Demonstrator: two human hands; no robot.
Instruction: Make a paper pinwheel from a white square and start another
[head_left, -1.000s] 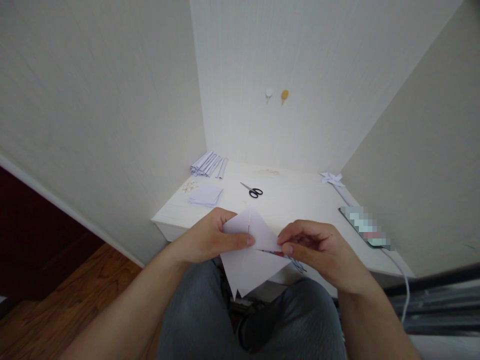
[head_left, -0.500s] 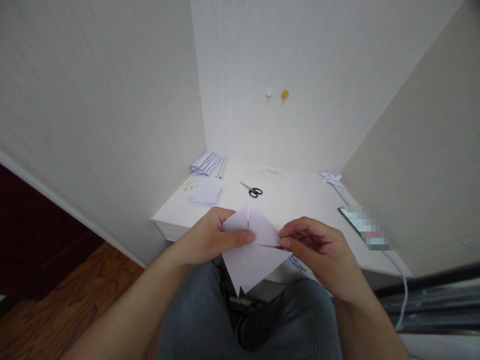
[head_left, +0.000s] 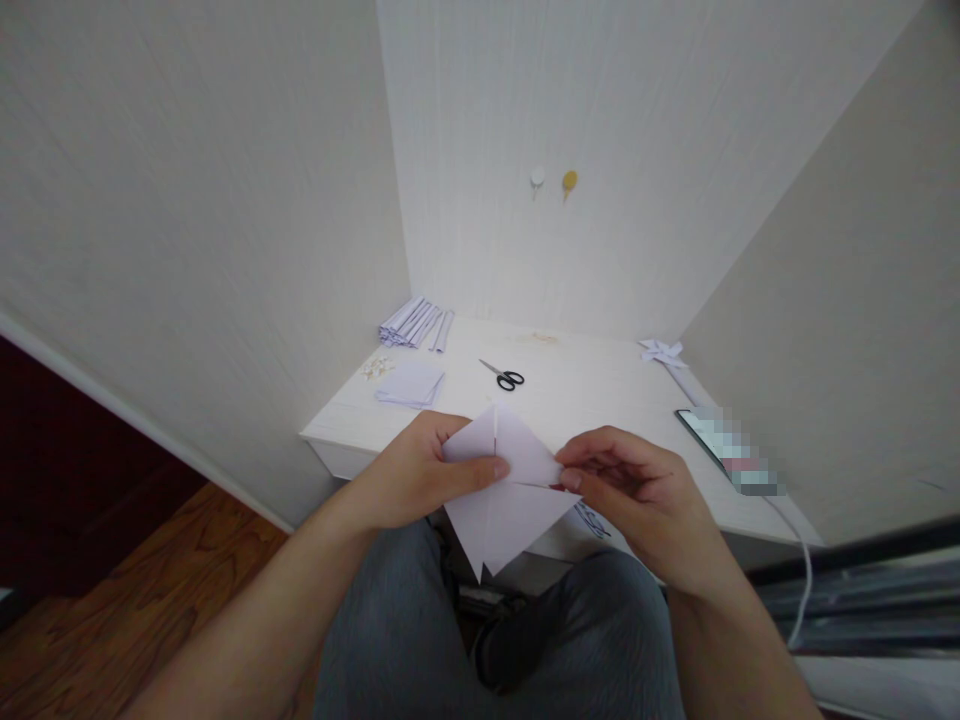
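Note:
A white sheet of paper (head_left: 499,510) with slits cut in from its edges is held up in front of the table, above my lap. My left hand (head_left: 427,470) grips its left side, the thumb lying flat across the front near the centre and the fingers hidden behind. At the right corner, my right hand (head_left: 634,490) pinches the paper beside a slit between thumb and forefinger; its other fingers are curled. Beyond the sheet, scissors (head_left: 505,376) with black handles lie on the white table (head_left: 585,385).
At the table's left are a stack of paper squares (head_left: 411,384), small pale pieces (head_left: 376,368) and several folded paper strips (head_left: 416,323). On the right lie a white paper pinwheel shape (head_left: 662,352) and a phone (head_left: 724,450) with a white cable (head_left: 808,580). Two hooks (head_left: 570,182) are on the wall.
Both hands keep their grip on the paper. The lower part of the sheet has tilted slightly, and the view has shifted a little.

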